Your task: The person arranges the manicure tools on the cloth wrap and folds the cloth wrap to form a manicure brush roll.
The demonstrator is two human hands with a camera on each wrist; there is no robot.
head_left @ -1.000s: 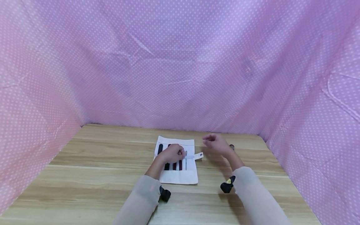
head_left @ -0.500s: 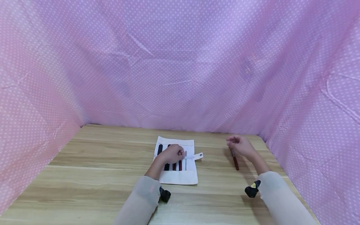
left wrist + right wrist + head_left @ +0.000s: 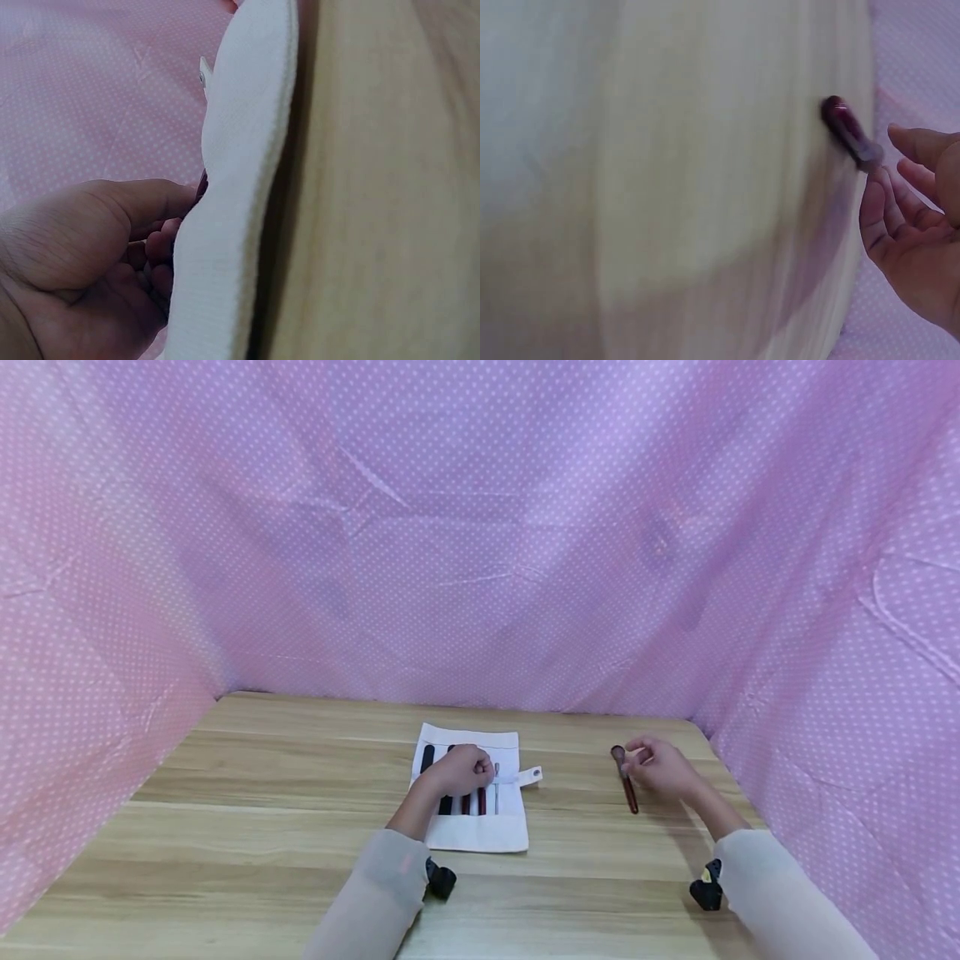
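Observation:
A white fabric roll-up pouch [image 3: 477,836] lies unfolded on the table with slim tools in it, among them black pieces, dark red handles [image 3: 482,802] and a thin metal stick [image 3: 497,800]. My left hand [image 3: 455,770] rests over the tools with curled fingers. In the left wrist view the pouch edge [image 3: 240,150] covers its fingertips, so what they touch is hidden. To the right lies a dark red wooden spoon [image 3: 628,793], round end away from me. My right hand [image 3: 662,767] is right beside it, fingers loosely bent and apart, holding nothing visible.
A strap with a snap button [image 3: 531,776] sticks out from the pouch's right side. The wooden table [image 3: 262,827] ends at a pink dotted curtain [image 3: 480,568] behind and at both sides.
My right hand has moved right and slightly towards me, from near the pouch, past the spoon to its right side, bringing the whole spoon into sight. My left hand and the pouch stay put.

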